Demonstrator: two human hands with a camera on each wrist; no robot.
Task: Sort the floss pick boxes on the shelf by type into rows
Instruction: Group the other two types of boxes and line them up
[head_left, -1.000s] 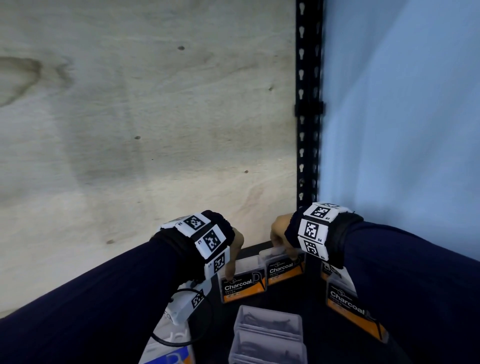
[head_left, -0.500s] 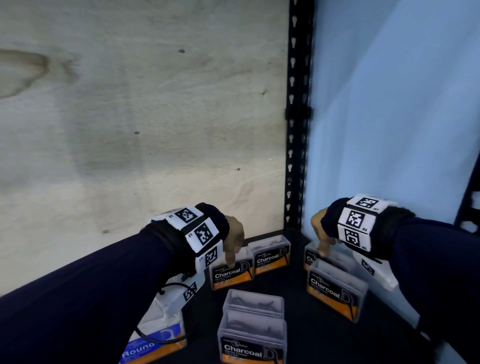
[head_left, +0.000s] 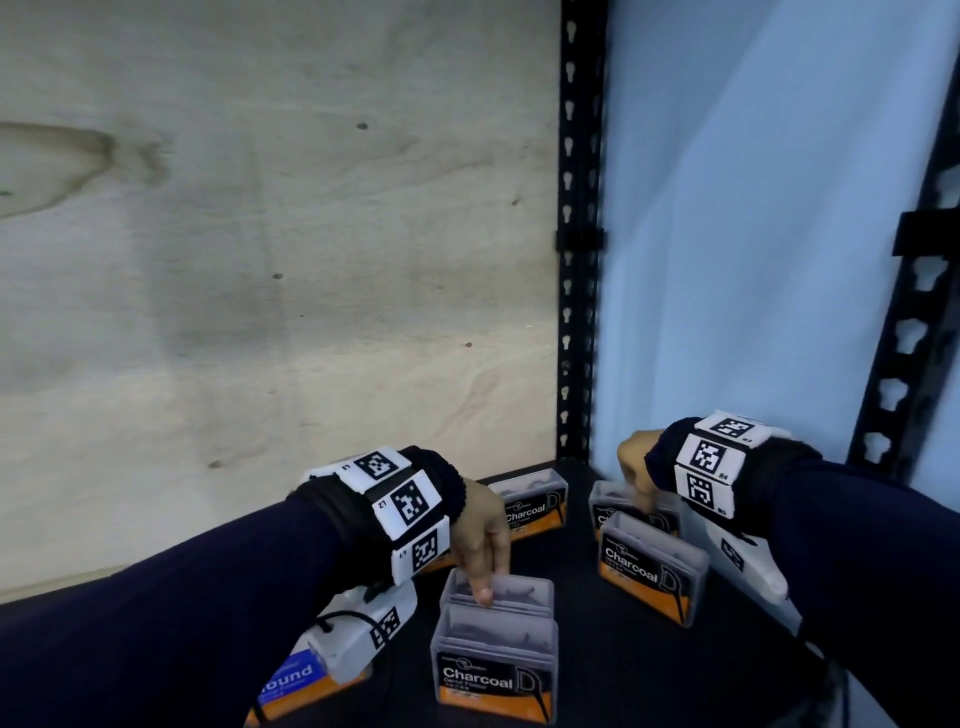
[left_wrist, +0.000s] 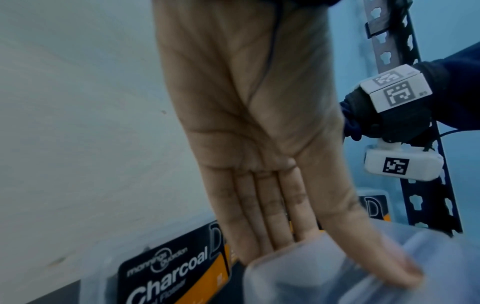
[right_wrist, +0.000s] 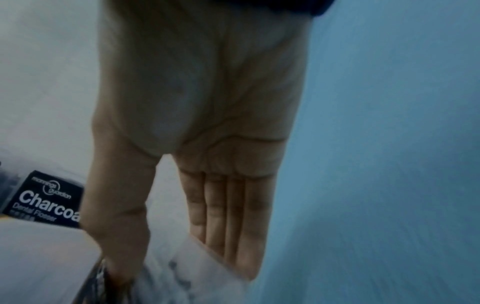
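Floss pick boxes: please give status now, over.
Left hand pinches middle Charcoal box. Right hand pinches rear right Charcoal box. Round box sits front left, under left wrist.

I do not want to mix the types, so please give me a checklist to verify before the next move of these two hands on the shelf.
1. Left hand holds the rear middle box: ok, thumb in front, fingers behind.
2. Right hand holds the rear right box: ok, though blurred.
3. Type of the rear middle box: cannot tell, its label is hidden by the front middle box.
4. Round box lies apart from the Charcoal boxes: ok, at the left front.
5. Bare shelf between the columns: ok.
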